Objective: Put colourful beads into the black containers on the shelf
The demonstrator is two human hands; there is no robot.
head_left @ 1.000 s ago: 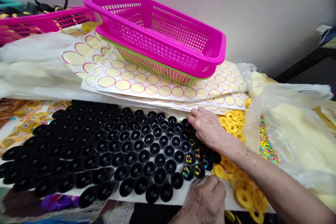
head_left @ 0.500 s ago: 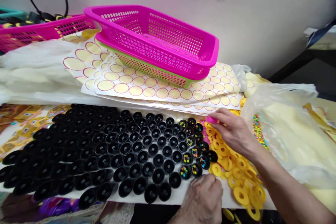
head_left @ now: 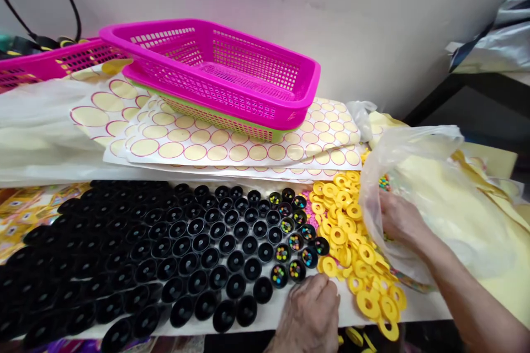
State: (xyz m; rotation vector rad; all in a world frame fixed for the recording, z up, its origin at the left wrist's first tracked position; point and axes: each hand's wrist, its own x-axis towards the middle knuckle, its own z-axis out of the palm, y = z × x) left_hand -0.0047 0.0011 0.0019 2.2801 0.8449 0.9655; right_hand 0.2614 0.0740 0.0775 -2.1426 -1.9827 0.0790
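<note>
My left hand (head_left: 311, 309) rests closed on the white table edge, knuckles up, just in front of several black cups; whatever is in it, if anything, is hidden. Inside the mouth of a clear plastic bag (head_left: 376, 176), my right hand (head_left: 399, 218) is curled beside small multicoloured beads (head_left: 385, 182). Its fingertips are hidden, and the pink piece seen in it earlier is out of sight. The nearest black cups (head_left: 279, 275) hold coloured beads. Many other black cups (head_left: 236, 285) to the left show no beads. Yellow rings (head_left: 366, 253) lie piled between my hands.
A magenta basket (head_left: 306, 85) sits on a green basket (head_left: 232, 128), over sheets with cream circles (head_left: 217, 153) at the back. Pink beads (head_left: 309, 210) lie by the rings. Yellow printed packets (head_left: 37, 207) are at the left, another pink basket (head_left: 41, 59) behind.
My right hand, with a small pink piece, has moved from above the yellow rings rightward into the plastic bag. My left hand stays closed at the table edge. The view has shifted right.
</note>
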